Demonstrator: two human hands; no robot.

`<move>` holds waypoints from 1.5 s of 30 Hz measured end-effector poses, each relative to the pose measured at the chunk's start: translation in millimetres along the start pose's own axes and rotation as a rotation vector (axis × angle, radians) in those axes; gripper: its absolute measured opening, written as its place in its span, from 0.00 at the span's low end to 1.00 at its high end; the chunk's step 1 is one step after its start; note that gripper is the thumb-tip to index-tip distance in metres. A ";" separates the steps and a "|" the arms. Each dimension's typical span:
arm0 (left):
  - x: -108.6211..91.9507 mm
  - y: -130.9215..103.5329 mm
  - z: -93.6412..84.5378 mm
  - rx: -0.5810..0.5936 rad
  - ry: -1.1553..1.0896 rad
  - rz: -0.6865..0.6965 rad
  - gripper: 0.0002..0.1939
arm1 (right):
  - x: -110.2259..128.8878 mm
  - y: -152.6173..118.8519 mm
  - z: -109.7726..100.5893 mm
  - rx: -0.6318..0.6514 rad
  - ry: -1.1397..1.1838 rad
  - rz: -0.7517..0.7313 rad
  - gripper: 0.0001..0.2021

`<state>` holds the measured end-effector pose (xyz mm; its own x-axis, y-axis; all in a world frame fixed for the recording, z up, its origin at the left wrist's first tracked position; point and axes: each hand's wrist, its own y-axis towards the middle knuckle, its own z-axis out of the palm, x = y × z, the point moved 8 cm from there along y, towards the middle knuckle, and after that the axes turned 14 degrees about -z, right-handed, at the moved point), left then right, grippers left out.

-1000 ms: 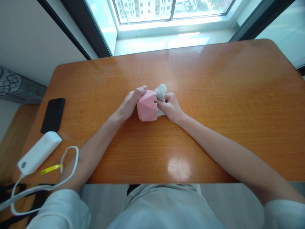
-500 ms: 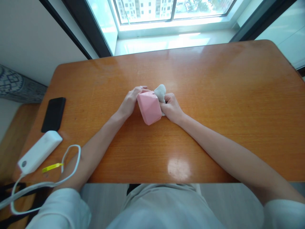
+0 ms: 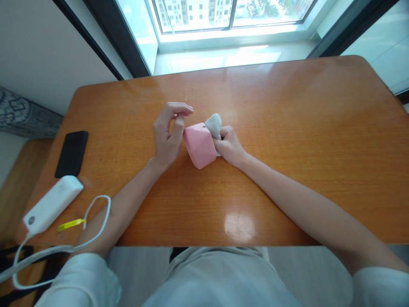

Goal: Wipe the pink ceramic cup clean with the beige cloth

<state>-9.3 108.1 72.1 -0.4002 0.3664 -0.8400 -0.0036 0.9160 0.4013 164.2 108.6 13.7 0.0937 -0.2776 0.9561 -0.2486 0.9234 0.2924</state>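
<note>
Head view: inside the table (image 3: 287, 106) edges, right hand (image 3: 231, 147) grips cloth (image 3: 213, 124) against box (image 3: 200, 147), left hand (image 3: 168, 138) half-curled, empty; wiping seems underway, the next stroke needing steady support.

Open brown tabletop (image 3: 319, 123) stretches beyond and right of the right hand (image 3: 230, 146), while a black phone (image 3: 71, 153), white block (image 3: 53, 204) and looped white cable (image 3: 41, 254) obstruct the left end.

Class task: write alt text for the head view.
A person's right hand grips a grey cloth against a faceted pink object at a brown table; the left hand is curled close beside it. A black phone-like slab and white corded box lie at left.
</note>
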 end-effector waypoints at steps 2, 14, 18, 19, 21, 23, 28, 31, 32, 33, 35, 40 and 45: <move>-21.3 -9.7 3.1 0.073 0.023 0.202 0.17 | 0.1 0.1 -0.2 0.005 -0.002 -0.001 0.27; -16.1 -35.2 36.8 0.270 0.301 0.516 0.16 | 1.9 3.0 -0.8 0.034 -0.043 -0.080 0.16; -22.4 -35.8 33.7 0.219 0.268 0.508 0.15 | 3.0 3.2 -0.2 0.017 -0.020 -0.076 0.18; -23.2 -35.6 33.4 0.218 0.252 0.496 0.15 | 3.3 3.1 0.0 0.013 -0.016 -0.077 0.18; -24.3 -34.5 32.8 0.220 0.216 0.462 0.14 | 3.2 2.9 -0.2 0.006 -0.012 -0.073 0.17; -25.0 -32.9 32.2 0.219 0.193 0.420 0.14 | 2.3 2.7 -0.6 -0.001 -0.010 -0.063 0.16; -32.7 -31.9 30.0 0.195 0.174 0.405 0.11 | 2.6 3.2 -2.1 -0.014 -0.015 -0.063 0.15; -38.4 -32.0 27.9 0.178 0.144 0.424 0.08 | 3.8 3.6 -1.9 -0.015 -0.012 -0.069 0.14; -39.0 -31.4 28.0 0.179 0.146 0.414 0.08 | 3.9 3.7 -1.7 -0.014 -0.010 -0.070 0.14; -39.1 -30.5 28.4 0.181 0.152 0.398 0.08 | 3.8 3.9 -1.6 -0.013 -0.009 -0.071 0.13; -39.5 -28.9 29.0 0.189 0.155 0.363 0.09 | 3.0 4.1 -1.9 -0.012 -0.012 -0.073 0.13; -47.2 -26.4 27.0 0.209 0.052 0.319 0.08 | -0.1 3.8 -5.3 -0.024 -0.032 -0.052 0.15; -36.2 -14.3 28.5 0.275 -0.100 0.079 0.11 | 0.8 1.2 -1.4 -0.003 -0.007 -0.004 0.18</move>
<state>31.3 86.4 86.4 -0.2967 0.4402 -0.8475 0.2779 0.8888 0.3643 165.4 109.9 14.9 0.0883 -0.2830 0.9550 -0.2451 0.9231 0.2962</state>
